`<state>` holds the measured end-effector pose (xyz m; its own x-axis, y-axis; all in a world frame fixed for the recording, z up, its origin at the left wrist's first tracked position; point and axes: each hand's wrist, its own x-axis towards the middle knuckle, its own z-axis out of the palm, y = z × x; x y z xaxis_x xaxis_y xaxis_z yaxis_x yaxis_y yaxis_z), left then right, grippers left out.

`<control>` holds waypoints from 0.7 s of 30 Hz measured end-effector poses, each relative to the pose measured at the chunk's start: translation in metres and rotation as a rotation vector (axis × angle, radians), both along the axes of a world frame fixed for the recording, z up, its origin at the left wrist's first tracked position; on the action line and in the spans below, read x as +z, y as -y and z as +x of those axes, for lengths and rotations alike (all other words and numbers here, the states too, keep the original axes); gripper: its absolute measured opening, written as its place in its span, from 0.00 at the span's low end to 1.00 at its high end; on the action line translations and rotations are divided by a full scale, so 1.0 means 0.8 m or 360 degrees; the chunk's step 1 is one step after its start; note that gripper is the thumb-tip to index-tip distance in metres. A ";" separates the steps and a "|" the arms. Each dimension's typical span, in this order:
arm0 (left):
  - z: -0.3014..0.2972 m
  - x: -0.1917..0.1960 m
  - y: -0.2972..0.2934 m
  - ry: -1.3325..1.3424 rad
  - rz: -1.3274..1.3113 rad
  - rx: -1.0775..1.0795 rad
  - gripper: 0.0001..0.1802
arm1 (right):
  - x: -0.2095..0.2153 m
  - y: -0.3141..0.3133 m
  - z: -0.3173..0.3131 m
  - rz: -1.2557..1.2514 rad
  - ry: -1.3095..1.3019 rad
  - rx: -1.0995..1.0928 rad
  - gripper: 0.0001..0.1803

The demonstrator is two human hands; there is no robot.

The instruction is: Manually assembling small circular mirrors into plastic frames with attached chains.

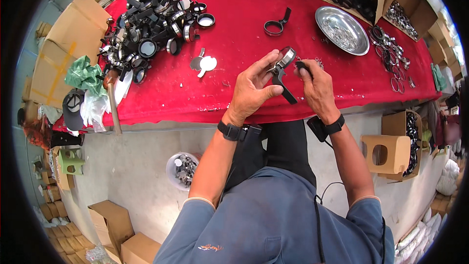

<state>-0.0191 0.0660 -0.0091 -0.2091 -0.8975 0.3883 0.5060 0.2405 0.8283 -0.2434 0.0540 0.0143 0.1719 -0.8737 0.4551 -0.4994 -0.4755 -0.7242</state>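
Both hands raised just above the red surface, close together; left hand clamped on a black-handled magnifier, fingers round its ring and handle; right hand pinching a small dark part just beside the ring; heap of finished magnifiers far left; steel dish to the right; lone black frame between.

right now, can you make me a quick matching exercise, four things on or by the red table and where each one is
Things:
1. magnifier
2. steel bowl
3. white tub
4. hammer

Places:
a. on the floor under the table edge
b. held between left hand and right hand
c. at the table's left end, handle overhanging the edge
d. on the red cloth, far right

Pairs: 1-b, 2-d, 3-a, 4-c
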 end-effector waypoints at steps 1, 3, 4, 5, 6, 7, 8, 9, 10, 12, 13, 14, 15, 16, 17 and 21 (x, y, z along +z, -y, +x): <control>0.003 0.001 0.000 0.0010 -0.0008 0.0012 0.50 | -0.006 0.005 -0.004 -0.0009 0.0044 -0.0061 0.09; 0.013 0.004 0.002 0.0622 -0.0091 0.0328 0.45 | -0.024 0.023 -0.031 -0.0262 -0.0197 -0.0165 0.09; 0.024 0.003 0.004 0.0644 -0.0097 0.0346 0.45 | -0.036 0.031 -0.049 -0.0501 -0.0445 -0.0286 0.10; 0.041 0.002 0.008 0.1151 -0.0266 0.0571 0.43 | -0.046 0.037 -0.071 -0.0452 -0.0560 -0.0340 0.11; 0.058 0.000 0.014 0.1661 -0.0439 0.0795 0.41 | -0.057 0.042 -0.095 -0.0404 -0.0672 -0.0396 0.12; 0.074 -0.005 0.023 0.1644 -0.0419 0.0834 0.40 | -0.069 0.044 -0.119 -0.0340 -0.0724 -0.0437 0.12; 0.091 0.003 0.034 0.1758 -0.0446 0.0870 0.39 | -0.081 0.045 -0.139 -0.0274 -0.0774 -0.0480 0.12; 0.110 0.010 0.050 0.1866 -0.0576 0.0979 0.38 | -0.092 0.045 -0.150 -0.0320 -0.0750 -0.0536 0.12; 0.132 0.018 0.069 0.1976 -0.0705 0.1083 0.37 | -0.101 0.045 -0.154 -0.0358 -0.0726 -0.0590 0.12; 0.165 0.053 0.112 0.2105 -0.0776 0.1160 0.36 | -0.112 0.043 -0.152 -0.0431 -0.0659 -0.0619 0.13; 0.181 0.073 0.134 0.2166 -0.0759 0.1150 0.37 | -0.110 0.043 -0.151 -0.0411 -0.0686 -0.0659 0.13; 0.196 0.094 0.155 0.2224 -0.0744 0.1132 0.37 | -0.109 0.043 -0.149 -0.0388 -0.0717 -0.0705 0.13; 0.208 0.112 0.176 0.2375 -0.0821 0.1201 0.38 | -0.111 0.043 -0.150 -0.0378 -0.0706 -0.0729 0.13; 0.221 0.130 0.196 0.2521 -0.0902 0.1267 0.38 | -0.113 0.044 -0.151 -0.0381 -0.0689 -0.0727 0.13; 0.239 0.149 0.217 0.2657 -0.0913 0.1266 0.38 | -0.113 0.044 -0.152 -0.0382 -0.0675 -0.0725 0.13; 0.311 0.167 0.276 0.3374 -0.0781 0.1409 0.38 | -0.111 0.052 -0.140 -0.0437 -0.0648 -0.0708 0.13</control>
